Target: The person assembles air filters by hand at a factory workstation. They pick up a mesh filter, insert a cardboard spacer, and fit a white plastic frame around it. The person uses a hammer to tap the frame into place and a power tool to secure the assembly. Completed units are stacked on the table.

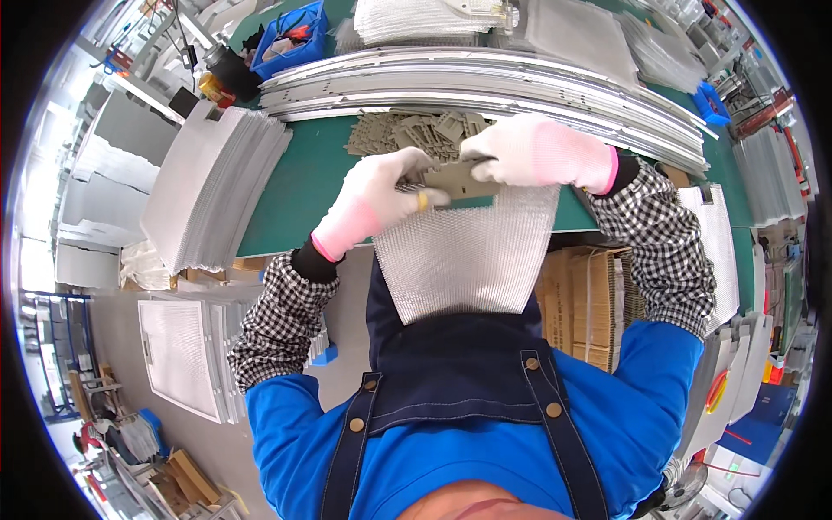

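A silvery metal mesh panel (468, 260) leans from the table edge toward my lap, with a rectangular notch in its upper edge. A flat beige plastic piece (461, 182) sits at that notch, spanning the gap between my hands. My left hand (381, 191), in a white and pink glove, is closed with curled fingers on the left end of the piece, beside the mesh. With thumb and fingers pinched, my right hand (529, 152) grips its right end. Just beyond lies a heap of similar beige plastic parts (407, 132). The fingertips partly cover where piece and mesh meet.
Long metal strips (485, 82) lie across the green table (290, 186) behind the heap. Stacked mesh panels (208, 186) stand at the left. A blue bin (295, 39) sits at the far left, and cardboard boxes (576, 299) are under the table at right.
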The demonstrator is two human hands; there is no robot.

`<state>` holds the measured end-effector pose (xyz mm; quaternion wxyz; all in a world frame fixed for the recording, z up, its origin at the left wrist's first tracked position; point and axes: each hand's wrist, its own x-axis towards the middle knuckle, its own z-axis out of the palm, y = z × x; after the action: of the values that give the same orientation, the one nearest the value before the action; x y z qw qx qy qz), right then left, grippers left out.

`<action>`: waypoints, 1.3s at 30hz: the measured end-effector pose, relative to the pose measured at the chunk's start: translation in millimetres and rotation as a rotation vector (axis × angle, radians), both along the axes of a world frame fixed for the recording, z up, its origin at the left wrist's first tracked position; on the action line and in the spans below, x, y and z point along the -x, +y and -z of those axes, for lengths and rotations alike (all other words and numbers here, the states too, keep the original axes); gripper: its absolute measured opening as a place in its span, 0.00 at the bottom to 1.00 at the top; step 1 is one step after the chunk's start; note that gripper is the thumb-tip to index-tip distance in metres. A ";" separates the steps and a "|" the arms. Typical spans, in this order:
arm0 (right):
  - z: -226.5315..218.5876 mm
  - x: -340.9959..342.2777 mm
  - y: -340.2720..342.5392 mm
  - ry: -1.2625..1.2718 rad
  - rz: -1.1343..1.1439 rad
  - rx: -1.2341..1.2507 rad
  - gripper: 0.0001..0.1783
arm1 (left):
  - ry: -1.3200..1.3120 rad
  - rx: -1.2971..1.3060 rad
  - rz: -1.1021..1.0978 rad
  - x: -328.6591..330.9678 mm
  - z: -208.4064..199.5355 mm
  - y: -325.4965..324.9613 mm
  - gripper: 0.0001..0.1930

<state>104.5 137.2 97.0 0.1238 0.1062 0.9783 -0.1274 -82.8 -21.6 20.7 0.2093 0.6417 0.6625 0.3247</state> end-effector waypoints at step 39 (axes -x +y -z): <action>52.2 -28.9 41.1 0.100 0.133 0.279 0.20 | 0.239 0.325 0.333 32.6 -4.6 45.8 0.26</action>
<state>133.3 178.4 44.8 0.0795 0.1461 0.9469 -0.2752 -115.3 24.2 25.3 0.2803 0.7338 0.6112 0.0970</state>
